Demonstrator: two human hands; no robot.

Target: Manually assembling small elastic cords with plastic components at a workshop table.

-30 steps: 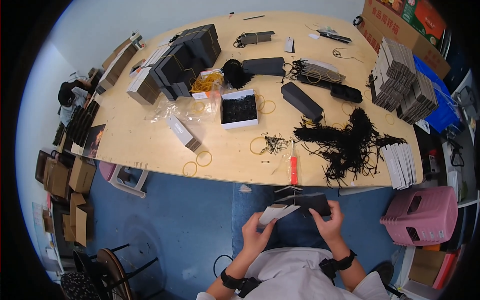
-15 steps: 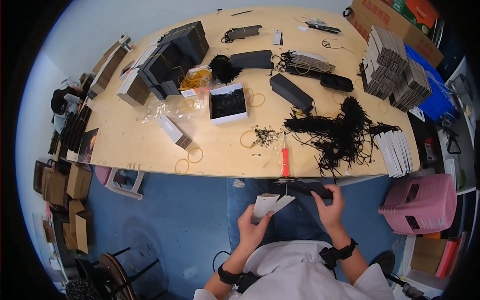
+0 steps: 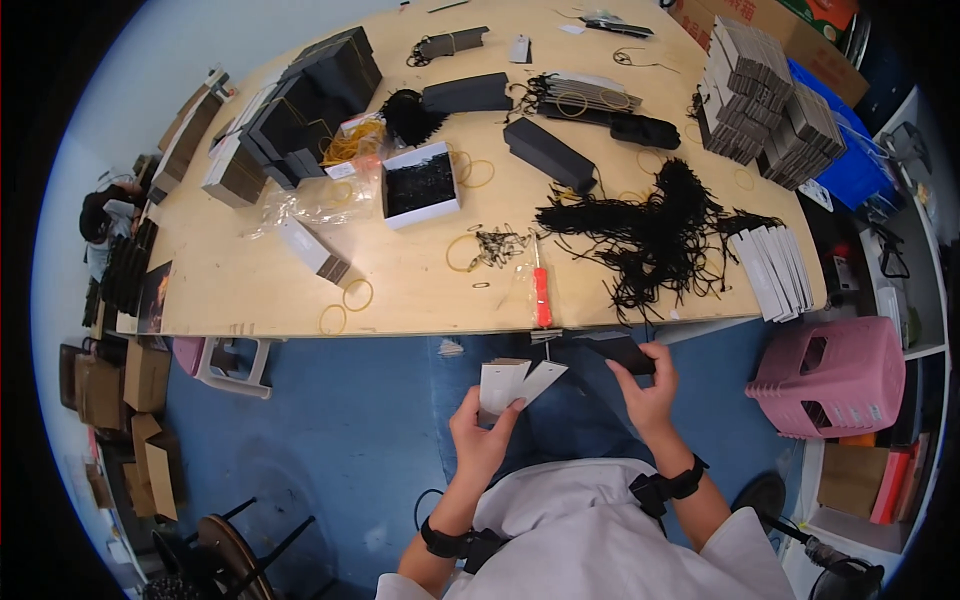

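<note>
In front of my lap, my left hand (image 3: 482, 440) is closed around a small stack of white tags (image 3: 503, 380). One tag slants away from the stack, making a V, and a small hole shows near its top end. To its right, my right hand (image 3: 650, 398) pinches several black tags (image 3: 628, 354) between thumb and fingers, just below the table's front edge. Between the two, a small metal piece (image 3: 546, 338) sticks out at the edge; its lower part is thin. Above it on the table lies a red-handled screwdriver-like tool (image 3: 542, 298).
A tangle of black cords (image 3: 655, 240) spreads over the table (image 3: 400, 290), beside fanned white tags (image 3: 772, 275). Farther left stand a white box of black bits (image 3: 420, 190) and black card stacks (image 3: 330, 90). Grey tag stacks (image 3: 745, 95) rise at right, above a pink stool (image 3: 830, 380).
The view has shifted, so the table's contents sit farther left and higher. My right hand and the black tags are slightly farther from the white tags. Both hands keep their hold.
</note>
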